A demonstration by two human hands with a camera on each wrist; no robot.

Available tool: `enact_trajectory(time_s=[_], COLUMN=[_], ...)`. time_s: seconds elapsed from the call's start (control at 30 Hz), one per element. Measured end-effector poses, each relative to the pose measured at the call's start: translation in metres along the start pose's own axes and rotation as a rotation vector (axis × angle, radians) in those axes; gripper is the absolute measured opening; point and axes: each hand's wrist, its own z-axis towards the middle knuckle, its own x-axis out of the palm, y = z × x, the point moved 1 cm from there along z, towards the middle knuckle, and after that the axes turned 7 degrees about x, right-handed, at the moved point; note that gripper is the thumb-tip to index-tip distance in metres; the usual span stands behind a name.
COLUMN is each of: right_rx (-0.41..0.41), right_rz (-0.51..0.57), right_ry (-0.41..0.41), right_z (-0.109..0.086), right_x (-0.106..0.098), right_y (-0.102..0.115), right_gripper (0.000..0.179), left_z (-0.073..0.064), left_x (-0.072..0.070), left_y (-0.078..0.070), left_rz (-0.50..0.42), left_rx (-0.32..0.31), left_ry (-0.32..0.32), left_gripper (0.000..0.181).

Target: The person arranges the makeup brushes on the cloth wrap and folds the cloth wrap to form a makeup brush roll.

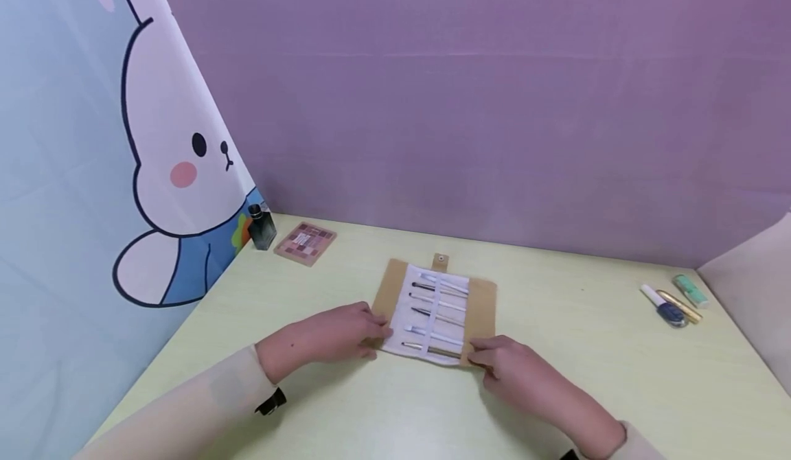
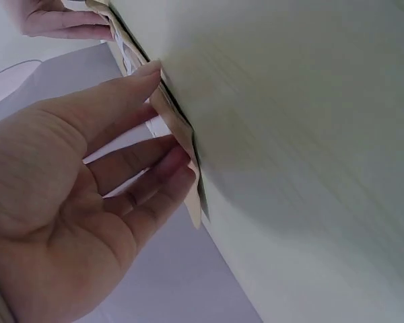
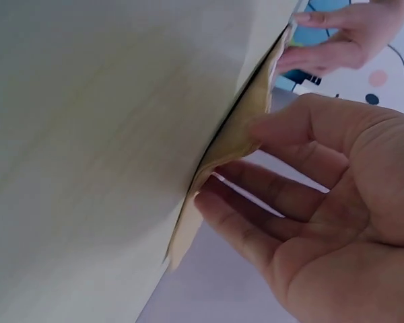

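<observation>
An unfolded makeup brush roll (image 1: 481,305) lies in the middle of the table in the head view. It has tan end flaps, a white lining and a snap tab (image 1: 440,261) at its far edge. Several makeup brushes (image 1: 440,314) sit in a row under a white strap. My left hand (image 1: 346,333) holds the roll's left flap near the front corner, and my right hand (image 1: 516,374) pinches the right flap at its front corner. Both wrist views show the roll's tan edge (image 2: 168,118) between thumb and fingers. Part of each flap is hidden by the hand.
At the back left stand a dark bottle (image 1: 262,228) and a pink makeup palette (image 1: 305,243). On the right lie a blue bottle with a white cap (image 1: 670,314), a gold tube (image 1: 682,307) and a green box (image 1: 690,290). A purple backdrop (image 1: 469,117) rises behind the table.
</observation>
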Motion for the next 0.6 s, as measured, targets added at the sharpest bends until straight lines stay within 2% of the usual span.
enact_trajectory(time_s=[0.23, 0.33, 0.6], right_rx=[-0.117, -0.152, -0.22], right_rz=[-0.026, -0.014, -0.018], right_ry=[-0.031, -0.029, -0.05], right_z=[0.001, 0.0, 0.002], right_x=[-0.003, -0.005, -0.006], right_y=[-0.02, -0.026, -0.03], right_gripper=[0.027, 0.028, 0.026], left_z=[-0.003, -0.004, -0.003], left_x=[-0.001, -0.001, 0.003], left_y=[0.006, 0.007, 0.015], left_rz=[0.011, 0.005, 0.061], left_rx=[0.106, 0.127, 0.219], left_ry=[-0.024, -0.028, -0.023], left_gripper=[0.045, 0.043, 0.035])
